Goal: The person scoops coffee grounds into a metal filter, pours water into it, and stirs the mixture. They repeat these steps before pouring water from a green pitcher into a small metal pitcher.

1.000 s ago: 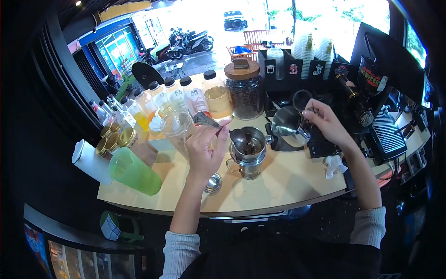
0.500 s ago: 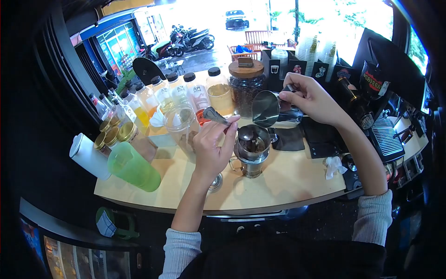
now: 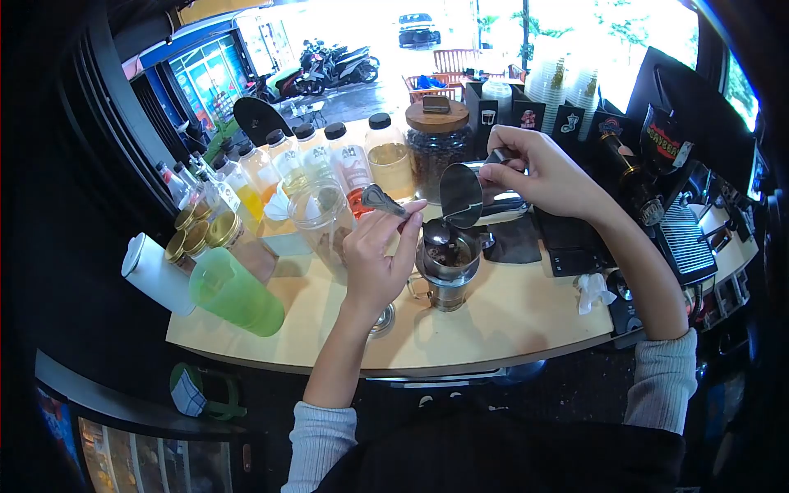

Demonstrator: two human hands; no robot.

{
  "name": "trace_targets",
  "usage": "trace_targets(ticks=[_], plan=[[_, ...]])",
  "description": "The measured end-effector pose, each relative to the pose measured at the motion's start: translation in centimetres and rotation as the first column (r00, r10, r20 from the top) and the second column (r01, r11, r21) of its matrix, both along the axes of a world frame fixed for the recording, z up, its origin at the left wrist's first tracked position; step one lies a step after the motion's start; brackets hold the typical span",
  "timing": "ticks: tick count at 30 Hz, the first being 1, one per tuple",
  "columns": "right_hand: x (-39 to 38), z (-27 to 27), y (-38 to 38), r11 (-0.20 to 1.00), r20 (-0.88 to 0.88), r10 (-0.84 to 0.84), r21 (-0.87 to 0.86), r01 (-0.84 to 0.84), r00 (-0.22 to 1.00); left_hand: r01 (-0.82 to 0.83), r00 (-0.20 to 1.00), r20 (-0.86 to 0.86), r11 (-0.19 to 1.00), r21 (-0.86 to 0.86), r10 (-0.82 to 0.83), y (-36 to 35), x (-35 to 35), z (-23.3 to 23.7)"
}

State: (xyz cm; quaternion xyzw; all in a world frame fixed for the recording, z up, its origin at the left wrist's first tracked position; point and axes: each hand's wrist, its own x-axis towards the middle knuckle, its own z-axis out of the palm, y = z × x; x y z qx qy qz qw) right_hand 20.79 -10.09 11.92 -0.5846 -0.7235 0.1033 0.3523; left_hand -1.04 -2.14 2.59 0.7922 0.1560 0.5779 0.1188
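My left hand (image 3: 382,251) pinches a metal spoon (image 3: 385,200), its bowl over the mouth of a metal cup (image 3: 449,256) with dark contents. That cup stands on top of a second metal vessel (image 3: 448,296) on the wooden counter (image 3: 411,341). Up and to the right, my right hand (image 3: 526,167) is closed on the handle of a steel pitcher (image 3: 462,195), which is tilted left with its rim above the spoon's bowl. A thin stream seems to run from the pitcher's lip onto the spoon.
Behind the cup stands a jar (image 3: 438,156) with a wooden lid, beside several black-capped bottles (image 3: 386,160). To the left are a clear pitcher (image 3: 322,222), gold-lidded jars (image 3: 238,238) and a green cup (image 3: 234,292). A white tissue (image 3: 593,293) and coffee machine (image 3: 690,238) are at right.
The steel pitcher has tipped further and shifted slightly left, and a thin stream now shows at its lip. My left hand and the spoon have hardly moved.
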Motion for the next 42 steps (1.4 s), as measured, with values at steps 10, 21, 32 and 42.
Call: trace_targets(ticks=[10,21,32,42], plan=[[0.3,-0.2,-0.5,0.999,0.007,-0.011,0.042,0.011,1.000,-0.020,1.000,0.003,0.999,0.030,0.020,0.1,-0.1,0.0],[-0.5,-0.3,-0.2,0.998,0.004,-0.019,0.052,0.019,1.000,-0.037,0.999,-0.018,0.997,0.071,0.038,-0.2,-0.4,0.0],[0.2,-0.2,-0.3,0.997,0.058,-0.045,0.073,0.041,0.997,-0.035,0.999,-0.006,0.997,0.068,0.036,-0.1,-0.5,-0.2],[-0.3,0.1,-1.6,0.998,0.033,-0.047,0.042,0.046,0.998,-0.048,0.999,-0.017,0.996,0.076,0.050,-0.1,-0.5,-0.1]])
